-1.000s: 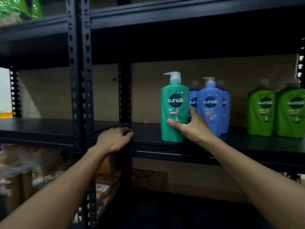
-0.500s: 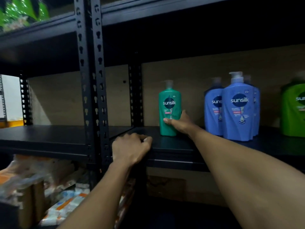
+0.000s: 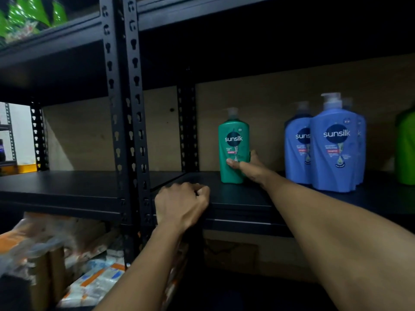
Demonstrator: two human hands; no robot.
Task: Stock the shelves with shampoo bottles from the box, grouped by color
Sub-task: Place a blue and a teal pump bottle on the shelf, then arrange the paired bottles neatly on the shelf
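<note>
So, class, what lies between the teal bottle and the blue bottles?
In the head view, only the right hand holding the teal bottle, over bare shelf; no other bottle.

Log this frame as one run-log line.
phase: placing | right hand: grips teal bottle, upright on shelf | left hand: grips shelf front edge | blue bottles: apart, to right

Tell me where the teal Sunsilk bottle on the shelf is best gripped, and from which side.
Grip the teal Sunsilk bottle round its lower body, coming from the front right, as the right hand does now. It stands upright deep on the shelf; the body is broad, the pump narrow, and open space separates it from the blue Sunsilk bottles.
</note>
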